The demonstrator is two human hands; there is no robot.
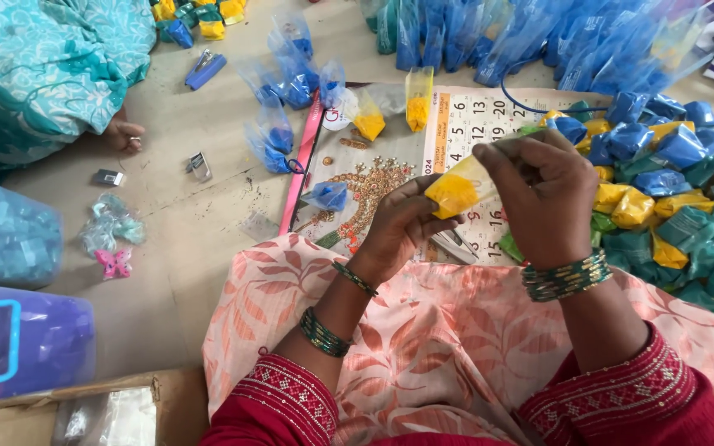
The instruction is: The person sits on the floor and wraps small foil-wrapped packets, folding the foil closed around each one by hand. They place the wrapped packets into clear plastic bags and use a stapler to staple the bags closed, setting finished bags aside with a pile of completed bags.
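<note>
A small clear packet of yellow powder point(454, 192) is held between both hands above a wall calendar point(473, 124) on the floor. My left hand point(398, 225) pinches the packet's lower end from the left. My right hand point(543, 198) grips its upper end, fingers curled over the top. Green bangles ring both wrists. A stapler point(456, 246) lies on the calendar just under my left hand. Folded blue, green and yellow packets point(671, 198) are heaped right of my right hand.
Blue powder packets point(291, 83) and two yellow ones point(390, 107) lie beyond the calendar; many blue bags point(522, 33) at the top. Another person in teal cloth point(35, 66) sits top left, hand point(123, 135) on the floor. Plastic containers point(10, 239) and a cardboard box point(68, 409) stand left.
</note>
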